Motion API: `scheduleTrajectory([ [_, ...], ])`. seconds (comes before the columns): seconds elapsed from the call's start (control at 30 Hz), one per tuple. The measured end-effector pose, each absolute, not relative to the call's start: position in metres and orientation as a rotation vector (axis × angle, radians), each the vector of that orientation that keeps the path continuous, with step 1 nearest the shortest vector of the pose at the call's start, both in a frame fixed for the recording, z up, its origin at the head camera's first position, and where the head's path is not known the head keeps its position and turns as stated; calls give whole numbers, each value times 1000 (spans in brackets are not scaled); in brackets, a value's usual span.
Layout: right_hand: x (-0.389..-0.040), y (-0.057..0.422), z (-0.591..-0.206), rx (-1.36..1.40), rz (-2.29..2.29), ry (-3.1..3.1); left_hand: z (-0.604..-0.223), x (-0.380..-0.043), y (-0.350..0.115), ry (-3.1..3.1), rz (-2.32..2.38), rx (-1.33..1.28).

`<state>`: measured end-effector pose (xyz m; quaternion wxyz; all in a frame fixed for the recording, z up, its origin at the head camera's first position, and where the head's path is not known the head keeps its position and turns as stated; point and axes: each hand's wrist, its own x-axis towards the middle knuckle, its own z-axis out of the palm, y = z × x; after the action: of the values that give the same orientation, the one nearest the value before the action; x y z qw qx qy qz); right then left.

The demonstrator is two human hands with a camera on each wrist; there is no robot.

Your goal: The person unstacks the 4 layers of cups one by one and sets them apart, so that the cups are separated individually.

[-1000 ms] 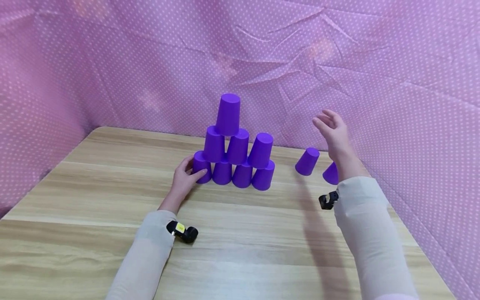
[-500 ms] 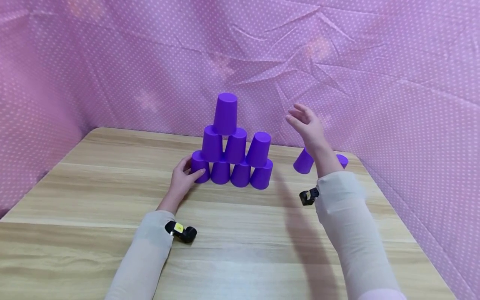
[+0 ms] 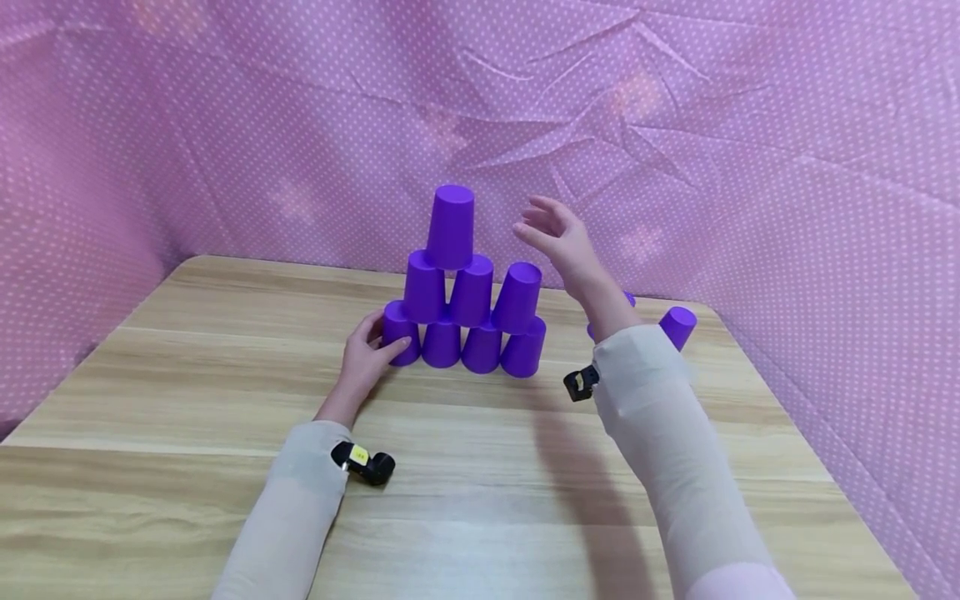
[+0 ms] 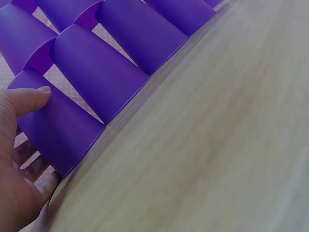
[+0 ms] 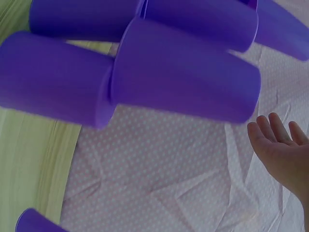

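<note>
Upside-down purple cups stand stacked in a pyramid. Several make up the bottom row, three cups including the right-hand one (image 3: 517,298) sit above, and a single cup (image 3: 451,227) tops the left pair. My left hand (image 3: 365,358) holds the leftmost bottom cup (image 4: 60,128), thumb on its near side and fingers around its outer side. Raised in the air right of the top cup, my right hand (image 3: 562,242) holds nothing. Its fingers are slightly bent and spread, pointing left, above and beyond the right-hand middle cup in the head view.
Right of the pyramid, two loose purple cups stand on the wooden table (image 3: 450,467): one shows fully at its top (image 3: 677,325), the other is mostly hidden behind my right forearm. A pink dotted cloth (image 3: 300,125) hangs behind and around the table.
My right hand has moved left from above the loose cups toward the pyramid, uncovering the far-right cup and covering the other. My left hand and the stack stay as they were.
</note>
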<state>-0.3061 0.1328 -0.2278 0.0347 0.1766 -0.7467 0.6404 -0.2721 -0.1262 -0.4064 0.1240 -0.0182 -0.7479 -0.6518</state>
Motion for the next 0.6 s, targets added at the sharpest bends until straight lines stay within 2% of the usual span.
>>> scheduleTrajectory([
  [0.6,-309,75,-231,577,2022,-2303,-409,-273,-126,-2150,-1906,-50],
])
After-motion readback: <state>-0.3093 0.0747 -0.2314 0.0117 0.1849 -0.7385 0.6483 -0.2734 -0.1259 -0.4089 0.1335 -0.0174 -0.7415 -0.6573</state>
